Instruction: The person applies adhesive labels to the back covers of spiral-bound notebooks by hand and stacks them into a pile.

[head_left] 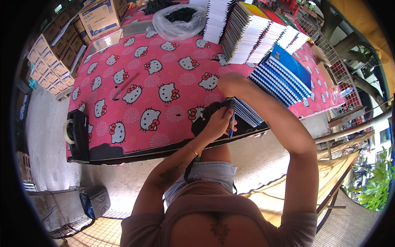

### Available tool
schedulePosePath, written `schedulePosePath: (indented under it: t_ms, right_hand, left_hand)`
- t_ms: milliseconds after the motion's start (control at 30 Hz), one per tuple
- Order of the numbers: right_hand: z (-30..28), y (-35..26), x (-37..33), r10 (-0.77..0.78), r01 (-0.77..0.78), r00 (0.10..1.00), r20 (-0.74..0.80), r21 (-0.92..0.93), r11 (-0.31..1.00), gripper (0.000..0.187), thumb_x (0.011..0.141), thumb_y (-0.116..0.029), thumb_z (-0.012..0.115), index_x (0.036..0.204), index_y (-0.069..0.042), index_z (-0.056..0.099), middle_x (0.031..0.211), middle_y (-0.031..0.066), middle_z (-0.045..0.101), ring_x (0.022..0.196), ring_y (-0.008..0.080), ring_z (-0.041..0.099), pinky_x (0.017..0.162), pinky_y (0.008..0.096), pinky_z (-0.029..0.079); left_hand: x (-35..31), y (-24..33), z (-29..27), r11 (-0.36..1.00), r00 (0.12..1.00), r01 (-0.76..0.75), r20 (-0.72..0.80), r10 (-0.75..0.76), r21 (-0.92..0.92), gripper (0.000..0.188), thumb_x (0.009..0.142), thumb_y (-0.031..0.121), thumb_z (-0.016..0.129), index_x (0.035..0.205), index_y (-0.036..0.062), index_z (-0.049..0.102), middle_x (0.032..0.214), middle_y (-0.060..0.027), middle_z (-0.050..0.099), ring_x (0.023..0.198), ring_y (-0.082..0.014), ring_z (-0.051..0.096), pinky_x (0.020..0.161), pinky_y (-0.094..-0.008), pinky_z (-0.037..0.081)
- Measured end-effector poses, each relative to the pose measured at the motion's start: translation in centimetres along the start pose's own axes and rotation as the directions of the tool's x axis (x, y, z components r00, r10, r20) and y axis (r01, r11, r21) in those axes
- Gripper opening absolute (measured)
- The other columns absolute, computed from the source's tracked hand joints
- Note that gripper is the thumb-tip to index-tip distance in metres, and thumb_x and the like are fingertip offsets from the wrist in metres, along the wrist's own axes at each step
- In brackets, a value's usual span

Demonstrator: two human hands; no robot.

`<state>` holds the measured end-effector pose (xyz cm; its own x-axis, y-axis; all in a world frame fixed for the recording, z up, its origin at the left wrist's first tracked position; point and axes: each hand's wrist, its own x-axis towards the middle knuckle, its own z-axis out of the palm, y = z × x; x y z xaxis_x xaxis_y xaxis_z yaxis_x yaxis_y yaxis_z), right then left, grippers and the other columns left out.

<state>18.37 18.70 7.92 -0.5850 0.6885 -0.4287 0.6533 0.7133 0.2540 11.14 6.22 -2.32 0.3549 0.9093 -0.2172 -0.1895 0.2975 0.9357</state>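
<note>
Head cam, clock centred on the hands: L hand (219, 123) is over the near edge of the pink table (135, 111), fingers curled closed round a blue tool (231, 132), prob some kind of pliers but too small to tell. R hand (228, 84) is right above it at 12, wrist bent over so its fingers are hidden; can't tell if it's gripping anything. Black coils (200, 126) sit just beside the L hand at 8.

What's in the way: R forearm cuts across from 4 to 12, in front of the blue books (294, 70) at 2. More of the blue stack pokes out under that arm, close to the tool.

Rest of the stuff: white-paged books (242, 37) stacked tall at 12–1, clear bag (160, 22) w/ black stuff in it at 11, loose spiral (126, 86) lying at 10, tape dispenser (79, 136) at 9 on the corner. Big carton (103, 18) at 10–11, carton pile (53, 61) off the table at 10. Wire rack (339, 74) at 2–3, past the books, plus a plant (376, 185) way out at 4.
</note>
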Motion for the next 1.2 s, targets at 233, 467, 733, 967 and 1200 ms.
schedulePosePath:
  t_ms: [233, 467, 733, 967, 1200]
  right_hand:
    - [-0.1, -0.2, 0.3, 0.029, -0.029, 0.999, 0.042, -0.007, 1.000, 0.016, 0.071, -0.008, 0.068, 0.085, -0.005, 0.075, 0.088, 0.0151, 0.072, 0.084, 0.0319, 0.070, 0.069, 0.0425, 0.056]
    - [0.0, -0.2, 0.4, 0.045, -0.043, 0.996, 0.074, -0.029, 0.999, 0.018, 0.072, -0.007, 0.067, 0.087, -0.006, 0.075, 0.090, 0.0130, 0.072, 0.085, 0.0300, 0.070, 0.070, 0.0418, 0.056]
    - [-0.3, -0.8, 0.5, 0.002, -0.002, 1.000, 0.008, -0.003, 1.000, 0.015, 0.073, -0.005, 0.063, 0.083, -0.004, 0.073, 0.085, 0.0165, 0.071, 0.083, 0.0338, 0.070, 0.067, 0.0446, 0.055]
    - [0.4, -0.4, 0.7, 0.037, -0.035, 0.999, 0.018, -0.068, 0.997, 0.018, 0.074, -0.009, 0.067, 0.090, -0.008, 0.076, 0.091, 0.0122, 0.073, 0.088, 0.0288, 0.071, 0.073, 0.0415, 0.056]
    - [1.1, -0.3, 1.2, -0.011, 0.011, 1.000, -0.003, -0.013, 1.000, 0.014, 0.075, -0.009, 0.067, 0.086, -0.005, 0.074, 0.087, 0.0144, 0.072, 0.084, 0.0331, 0.070, 0.068, 0.0437, 0.056]
  left_hand:
    - [0.7, 0.0, -0.4, 1.000, 0.999, -0.030, -0.034, 0.030, -0.005, 0.035, 0.104, 0.035, 0.039, 0.107, 0.0016, 0.050, 0.083, -0.0094, 0.061, 0.062, -0.0196, 0.066, 0.050, -0.0315, 0.055]
    - [-0.1, 0.2, -0.1, 0.999, 1.000, -0.013, 0.018, 0.013, 0.043, 0.035, 0.104, 0.034, 0.039, 0.108, 0.0009, 0.050, 0.076, -0.0084, 0.059, 0.060, -0.0175, 0.064, 0.048, -0.0288, 0.054]
    - [0.0, -0.5, -0.4, 1.000, 1.000, 0.014, -0.024, -0.014, -0.021, 0.037, 0.104, 0.037, 0.040, 0.104, 0.0019, 0.051, 0.086, -0.0110, 0.062, 0.066, -0.0207, 0.068, 0.053, -0.0322, 0.057]
    - [1.2, -0.4, -0.4, 0.996, 0.998, -0.065, -0.015, 0.066, 0.063, 0.035, 0.104, 0.034, 0.038, 0.104, 0.0020, 0.050, 0.083, -0.0110, 0.061, 0.063, -0.0196, 0.067, 0.051, -0.0304, 0.056]
    - [-0.2, -1.5, -0.2, 0.996, 0.999, 0.043, -0.002, -0.044, -0.075, 0.035, 0.103, 0.034, 0.040, 0.105, 0.0009, 0.051, 0.083, -0.0113, 0.063, 0.065, -0.0204, 0.068, 0.051, -0.0329, 0.055]
